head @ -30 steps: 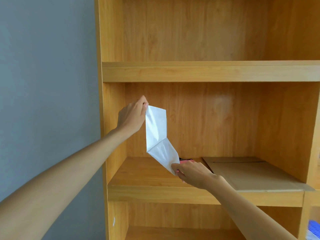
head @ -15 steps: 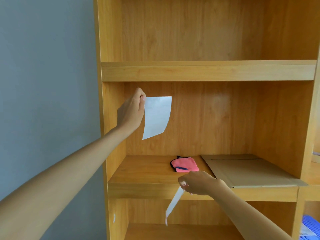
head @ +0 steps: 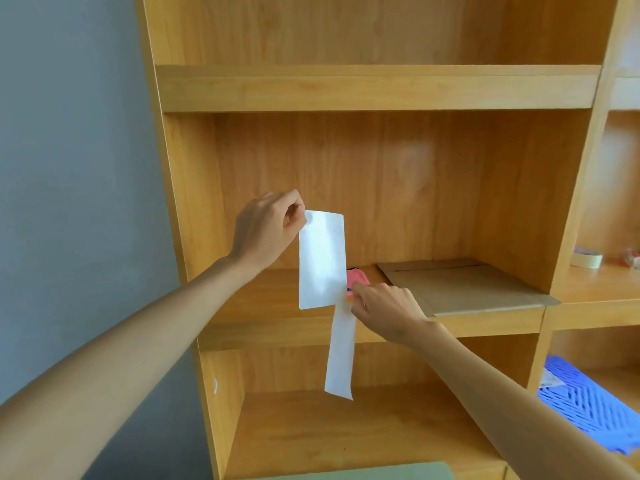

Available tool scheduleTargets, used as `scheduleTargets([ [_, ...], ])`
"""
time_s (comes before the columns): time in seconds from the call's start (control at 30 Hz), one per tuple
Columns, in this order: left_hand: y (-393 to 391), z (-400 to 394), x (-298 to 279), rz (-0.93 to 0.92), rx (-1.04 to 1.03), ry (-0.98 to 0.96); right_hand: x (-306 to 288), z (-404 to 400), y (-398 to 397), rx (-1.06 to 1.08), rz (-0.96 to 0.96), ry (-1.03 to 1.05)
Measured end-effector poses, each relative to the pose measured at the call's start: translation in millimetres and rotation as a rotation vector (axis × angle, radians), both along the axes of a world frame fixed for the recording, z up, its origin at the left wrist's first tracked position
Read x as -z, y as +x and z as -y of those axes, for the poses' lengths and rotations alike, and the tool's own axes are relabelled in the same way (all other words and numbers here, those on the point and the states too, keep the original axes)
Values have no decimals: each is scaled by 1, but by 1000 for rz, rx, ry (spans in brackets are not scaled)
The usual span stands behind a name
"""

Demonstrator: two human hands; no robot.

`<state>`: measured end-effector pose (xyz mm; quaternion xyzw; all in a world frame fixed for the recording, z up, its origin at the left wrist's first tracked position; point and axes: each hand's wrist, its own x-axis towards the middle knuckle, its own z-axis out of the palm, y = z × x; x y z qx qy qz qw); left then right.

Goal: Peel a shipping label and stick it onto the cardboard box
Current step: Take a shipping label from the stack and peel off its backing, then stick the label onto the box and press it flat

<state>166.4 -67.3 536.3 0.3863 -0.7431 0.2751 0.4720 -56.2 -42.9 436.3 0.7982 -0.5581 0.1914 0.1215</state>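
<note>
Left hand (head: 266, 230): we pinch the label (head: 322, 259) by its top corner.
Right hand (head: 384, 311): we pinch the backing (head: 341, 358), probably.
Writing: none readable.

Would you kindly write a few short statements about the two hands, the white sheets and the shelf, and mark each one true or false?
1. The left hand pinches the upper white sheet at its top left corner. True.
2. The right hand is empty. False: it holds the lower white strip, which hangs down in front of the shelf edge.
3. The cardboard box lies flat on the shelf. True.
4. A white sheet is already stuck on the cardboard box. False: its visible face is bare, and both sheets are in the hands.
5. The pink item sits right of the cardboard box. False: it lies to its left, partly hidden by the upper sheet.
</note>
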Motion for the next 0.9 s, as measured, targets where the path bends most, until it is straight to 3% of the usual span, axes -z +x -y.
scheduleTargets([
  [0.43, -33, -7, 82, 1, 72, 152, 81, -44, -38, 163, 36, 215],
  [0.9, -92, -37, 209, 96, 168, 423, 170, -88, -73, 327, 145, 393],
])
